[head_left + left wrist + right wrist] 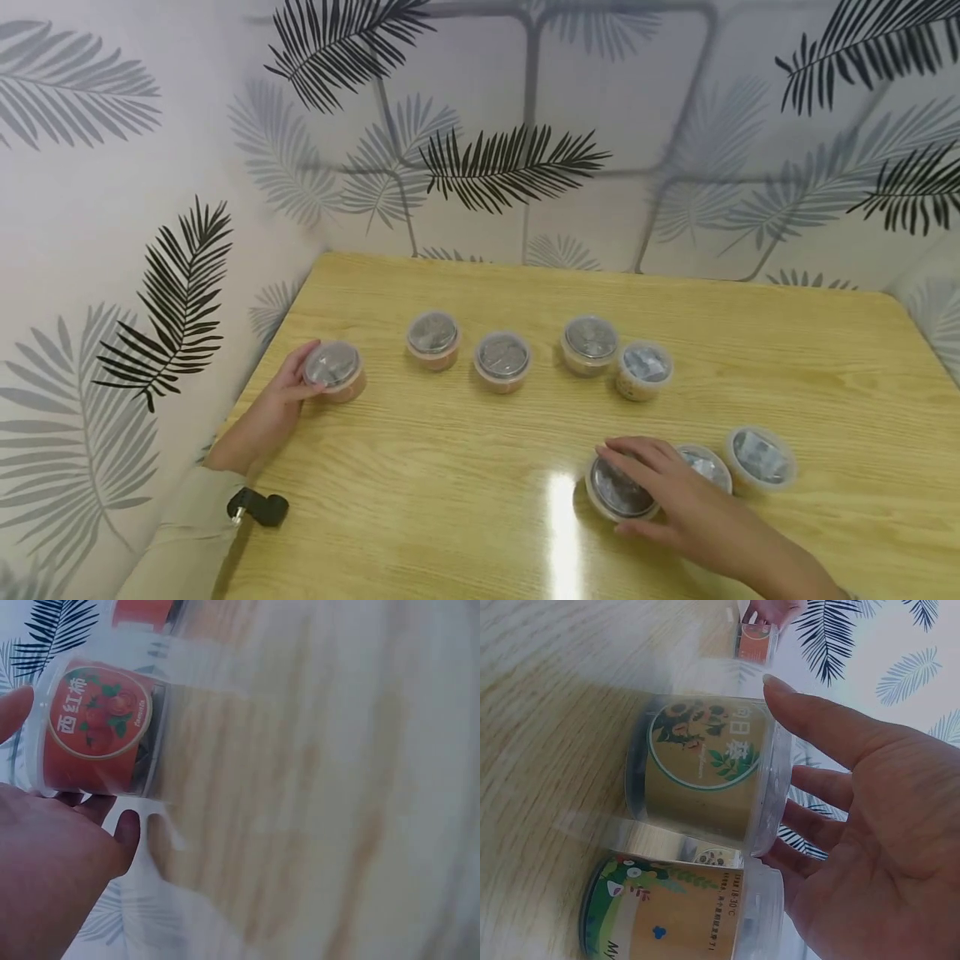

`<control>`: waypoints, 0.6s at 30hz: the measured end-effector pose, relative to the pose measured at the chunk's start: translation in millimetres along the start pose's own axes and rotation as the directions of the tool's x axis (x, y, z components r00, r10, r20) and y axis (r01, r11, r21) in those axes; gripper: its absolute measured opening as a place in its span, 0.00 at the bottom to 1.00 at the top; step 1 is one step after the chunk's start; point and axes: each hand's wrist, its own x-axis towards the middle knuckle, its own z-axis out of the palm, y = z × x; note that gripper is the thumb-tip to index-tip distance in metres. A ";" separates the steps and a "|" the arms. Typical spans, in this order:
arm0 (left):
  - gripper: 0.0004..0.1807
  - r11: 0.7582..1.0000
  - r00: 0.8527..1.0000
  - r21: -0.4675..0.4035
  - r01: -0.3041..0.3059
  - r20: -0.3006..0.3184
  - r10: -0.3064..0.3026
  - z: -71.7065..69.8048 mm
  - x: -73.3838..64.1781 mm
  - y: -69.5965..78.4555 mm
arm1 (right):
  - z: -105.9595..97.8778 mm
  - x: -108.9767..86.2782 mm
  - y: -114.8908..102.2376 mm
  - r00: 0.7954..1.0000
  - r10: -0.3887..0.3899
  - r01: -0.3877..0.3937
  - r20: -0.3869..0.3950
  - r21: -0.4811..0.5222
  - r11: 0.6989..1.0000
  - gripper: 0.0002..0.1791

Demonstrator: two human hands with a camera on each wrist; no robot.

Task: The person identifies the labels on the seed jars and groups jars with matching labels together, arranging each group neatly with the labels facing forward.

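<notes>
An indoor space whose exact kind cannot be told: pale, leaf-patterned walls (472,92) enclose a wood-grain desk (435,483) on three sides.

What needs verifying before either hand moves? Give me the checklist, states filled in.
1. Left hand gripping the leftmost tub: ok, thumb and fingers around it.
2. Right hand gripping the sunflower-label tub: ok.
3. Lid on the leftmost tub: ok, in place.
4. Leftmost tub apart from the next tub along: ok.
5. Sunflower-label tub free of its neighbouring tub: cannot tell, contact unclear.
</notes>
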 end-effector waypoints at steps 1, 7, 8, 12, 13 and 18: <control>0.39 1.000 1.000 0.000 0.007 0.000 -0.007 -1.0 0.9 1.2 | 0.4 0.0 0.3 1.000 0.000 0.000 -0.005 -0.003 1.000 0.43; 0.40 1.000 0.999 0.012 0.028 -0.037 -0.027 -7.5 4.2 8.3 | 1.2 -0.1 1.0 1.000 0.004 -0.004 -0.016 -0.006 1.000 0.43; 0.40 1.000 0.999 0.010 0.026 -0.042 -0.026 -8.3 4.4 8.9 | 1.1 -0.2 1.1 1.000 0.002 -0.002 -0.014 -0.005 1.000 0.44; 0.39 1.000 0.999 -0.002 0.015 -0.035 -0.015 -11.1 3.4 8.3 | 1.0 -1.6 1.4 1.000 0.019 -0.019 0.001 -0.005 1.000 0.45; 0.39 1.000 0.999 -0.006 0.012 -0.032 -0.012 -11.6 2.9 8.0 | 1.1 -2.2 1.5 1.000 0.026 -0.026 0.004 -0.006 1.000 0.45; 0.38 1.000 1.000 -0.005 0.002 -0.029 -0.002 -14.3 1.0 9.4 | 1.4 -4.1 2.2 0.999 0.034 -0.034 0.000 -0.015 0.999 0.46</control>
